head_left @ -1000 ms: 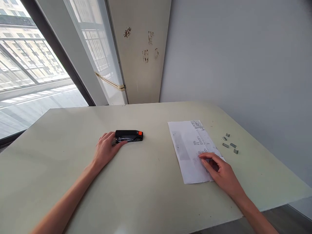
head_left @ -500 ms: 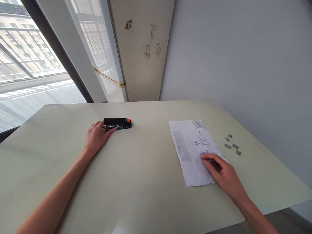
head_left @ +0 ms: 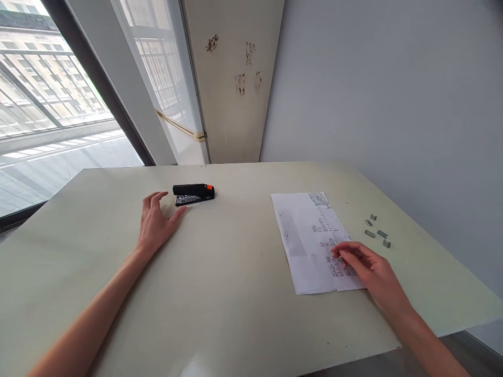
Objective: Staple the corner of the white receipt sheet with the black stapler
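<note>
A black stapler (head_left: 194, 192) with an orange patch at its right end lies on the pale table (head_left: 228, 272), its metal base showing under the top arm. Just left of it, my left hand (head_left: 157, 220) rests with fingers and thumb spread, apart from the stapler and holding nothing. On the right lies a white printed sheet of paper (head_left: 302, 230), flat, with a grey patch on its left half. Over its lower right part is my right hand (head_left: 369, 264), fingers curled and thumb tip close to the index finger. Nothing shows between them; whether they touch the paper is unclear.
Several small grey strips of staples (head_left: 370, 233) lie scattered right of the paper. Behind the table stand a stained cream panel (head_left: 231, 120) and a glass door with a gold handle (head_left: 181, 125). A grey wall (head_left: 377, 94) borders the right side.
My left hand has let go of the stapler and spread its fingers. My right hand has shifted right over the paper, uncovering more print. The view has turned slightly.
</note>
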The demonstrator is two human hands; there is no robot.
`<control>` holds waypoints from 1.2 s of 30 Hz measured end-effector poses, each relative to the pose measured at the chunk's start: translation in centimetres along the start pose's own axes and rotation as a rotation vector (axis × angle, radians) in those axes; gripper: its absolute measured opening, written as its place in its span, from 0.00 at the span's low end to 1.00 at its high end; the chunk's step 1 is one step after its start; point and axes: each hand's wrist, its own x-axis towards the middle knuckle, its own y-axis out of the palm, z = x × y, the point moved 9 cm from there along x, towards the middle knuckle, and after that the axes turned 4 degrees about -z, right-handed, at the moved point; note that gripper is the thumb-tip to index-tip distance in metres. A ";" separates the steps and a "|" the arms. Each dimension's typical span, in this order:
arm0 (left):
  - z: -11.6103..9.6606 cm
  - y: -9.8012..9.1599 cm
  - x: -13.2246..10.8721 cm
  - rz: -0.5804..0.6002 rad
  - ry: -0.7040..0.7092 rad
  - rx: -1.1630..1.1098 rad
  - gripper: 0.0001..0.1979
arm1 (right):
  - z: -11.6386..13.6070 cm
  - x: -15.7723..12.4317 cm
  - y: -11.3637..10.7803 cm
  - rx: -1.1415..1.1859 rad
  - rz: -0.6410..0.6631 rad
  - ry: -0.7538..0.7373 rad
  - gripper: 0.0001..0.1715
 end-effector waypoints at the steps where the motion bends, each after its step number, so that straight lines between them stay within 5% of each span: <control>1: -0.6 -0.9 -0.7 -0.038 0.056 -0.007 0.32 | 0.1 0.3 -0.6 0.012 -0.023 -0.006 0.20; 5: -3.0 -3.2 -3.9 -0.096 0.259 -0.001 0.23 | 0.6 1.9 -2.2 -0.024 -0.093 -0.058 0.19; 8: -4.4 -3.1 -5.9 -0.014 0.326 0.002 0.18 | 0.7 2.7 -0.6 -0.029 -0.039 -0.031 0.19; 12: -7.6 -1.1 -8.3 0.154 0.438 -0.095 0.14 | 2.5 1.4 5.5 -0.039 0.158 0.023 0.16; 16: -11.3 2.1 -10.9 0.446 0.597 -0.202 0.19 | 6.3 -1.8 12.7 0.046 0.396 -0.027 0.14; 20: -11.6 2.9 -12.8 0.599 0.645 -0.163 0.26 | 8.7 -4.3 16.9 0.195 0.648 -0.058 0.16; 29: -6.8 -1.1 -14.2 0.606 0.574 -0.086 0.26 | 7.4 2.6 13.7 0.208 0.355 -0.150 0.22; 36: -5.8 -2.2 -14.0 0.558 0.538 -0.076 0.26 | 7.4 4.5 14.7 0.148 0.319 -0.170 0.23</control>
